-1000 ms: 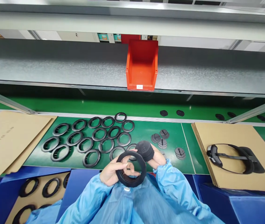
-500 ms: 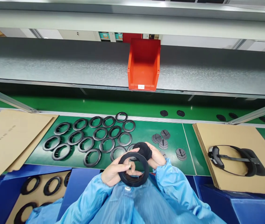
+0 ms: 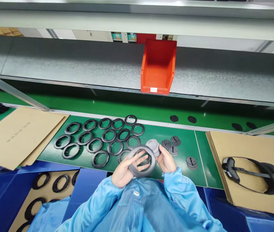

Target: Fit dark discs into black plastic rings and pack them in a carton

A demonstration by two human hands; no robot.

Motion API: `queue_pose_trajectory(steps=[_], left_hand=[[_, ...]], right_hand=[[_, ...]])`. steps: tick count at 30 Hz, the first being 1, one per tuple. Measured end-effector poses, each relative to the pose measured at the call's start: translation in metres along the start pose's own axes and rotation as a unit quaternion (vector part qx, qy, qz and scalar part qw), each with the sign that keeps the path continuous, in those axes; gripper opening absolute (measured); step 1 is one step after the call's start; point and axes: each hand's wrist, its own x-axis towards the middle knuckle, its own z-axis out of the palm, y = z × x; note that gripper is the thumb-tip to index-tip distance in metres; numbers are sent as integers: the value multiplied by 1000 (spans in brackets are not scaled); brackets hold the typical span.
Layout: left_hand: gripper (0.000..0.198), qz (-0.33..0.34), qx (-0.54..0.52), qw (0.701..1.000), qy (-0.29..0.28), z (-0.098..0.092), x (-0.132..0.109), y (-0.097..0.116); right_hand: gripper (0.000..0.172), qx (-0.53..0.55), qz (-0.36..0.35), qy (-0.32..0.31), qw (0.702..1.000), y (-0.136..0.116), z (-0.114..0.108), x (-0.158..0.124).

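My left hand [image 3: 124, 170] holds a dark grey plastic ring [image 3: 152, 165], thumb on its rim and fingers reaching through its opening. In my right hand [image 3: 167, 160] are thin round grey discs [image 3: 153, 145], pinched at their right edge just beyond the ring. How many discs it holds, I cannot tell. Several black rings [image 3: 115, 147] lie in loose rows on the green bench to the left of my hands. Just right of the discs in my hand, small piles of slotted dark discs [image 3: 173, 150] rest on the bench, with another pile [image 3: 191, 163] farther right.
A red bin [image 3: 158, 75] stands on the grey shelf [image 3: 90, 69] ahead. Cardboard sheets [image 3: 18, 135] lie at left; a black headset [image 3: 252, 174] sits on a cardboard stack [image 3: 252, 141] at right. An open blue box at lower left holds more black rings [image 3: 61, 183].
The ring in my left hand has turned its lighter face up. My right hand has tilted the discs flatter and moved slightly away from the ring. The view has shifted a little left.
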Motion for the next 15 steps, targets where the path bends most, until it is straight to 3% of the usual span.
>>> queue_pose_trajectory(steps=[6,15], left_hand=[[22,20,-47,999,-11,-9,2,9],[19,25,-74,996,32,1,2,10]], right_hand=[[29,7,-42,27,999,-18,-18,-2],[31,29,-25,10,999,-30,0,-18]])
